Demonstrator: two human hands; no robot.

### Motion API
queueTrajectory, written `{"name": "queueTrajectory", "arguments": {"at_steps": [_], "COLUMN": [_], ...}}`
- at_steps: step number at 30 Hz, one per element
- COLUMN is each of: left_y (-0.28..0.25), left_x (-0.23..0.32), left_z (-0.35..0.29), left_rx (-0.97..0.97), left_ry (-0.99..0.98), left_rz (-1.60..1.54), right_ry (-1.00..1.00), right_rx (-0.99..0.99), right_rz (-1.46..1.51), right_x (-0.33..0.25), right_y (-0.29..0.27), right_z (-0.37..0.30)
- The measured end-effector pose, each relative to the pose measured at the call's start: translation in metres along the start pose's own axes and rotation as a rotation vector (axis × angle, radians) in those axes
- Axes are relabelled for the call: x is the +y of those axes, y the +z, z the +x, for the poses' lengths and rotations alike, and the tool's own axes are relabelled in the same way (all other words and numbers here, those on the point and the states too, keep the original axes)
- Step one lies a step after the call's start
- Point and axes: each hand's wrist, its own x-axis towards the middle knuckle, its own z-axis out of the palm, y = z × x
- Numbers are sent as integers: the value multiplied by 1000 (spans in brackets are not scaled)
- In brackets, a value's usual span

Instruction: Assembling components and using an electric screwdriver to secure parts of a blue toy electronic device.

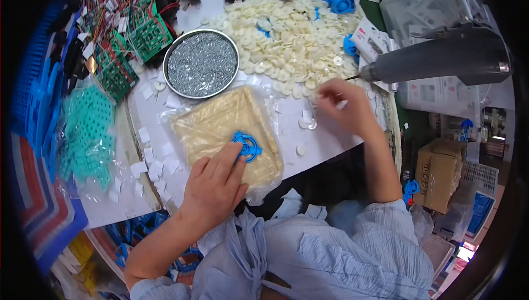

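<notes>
Nearest the lens, judging by apparent size: grey power driver (441, 57) across the right of the view, thin bit pointing left, close above right hand (344, 104) in the picture; true depth not readable.

Left hand (212, 187): fingers extended and bunched, thumb spread clear, fingertips laid on blue plastic part (250, 148); no grip around it visible. Location of part: flat on tan plastic-wrapped pad (209, 118), toward its right side, pad resting on white table (330, 145).

Right hand: fingers bent, blurred, just beside lower edge of cream disc heap (292, 35). Cannot tell finger gap or any item held. Loose disc (301, 150) near table's front edge.

Risks (judgement only):
1. Skid or turn of blue part. Cause: fingertip contact from one side, thumb unopposed, slick and probably yielding wrap beneath.
2. Knuckles against driver bit. Cause: raising right hand with eyes on the pad.
3. Two discs caught as one, if picking from heap. Cause: thin, pale, overlapping pieces.
4. Spill of small metal pieces (201, 63) from round tin (201, 96). Cause: shove of pad against tin, both touching or nearly so.
5. Loose disc over front edge. Cause: sweep of right forearm.
</notes>
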Motion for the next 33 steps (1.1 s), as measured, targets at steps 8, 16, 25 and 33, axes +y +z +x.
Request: {"name": "queueTrajectory", "arguments": {"at_steps": [8,16,25,33], "left_y": [-6,-26,-199,-277], "left_x": [1,-20,-213,-324], "left_z": [10,-16,-93,-153], "left_rx": [22,203,1154,787], "left_ry": [6,-68,-757,-1377], "left_rz": [-23,-115,466,-281], "right_ry": [79,-51,-294,-422], "right_rx": [215,-5,541,-226], "right_rz": [-734,-670,96,1438], "right_x": [96,181,274,253], "right_y": [-131,-170,-236,-259], "right_z": [41,117,171,68]}}
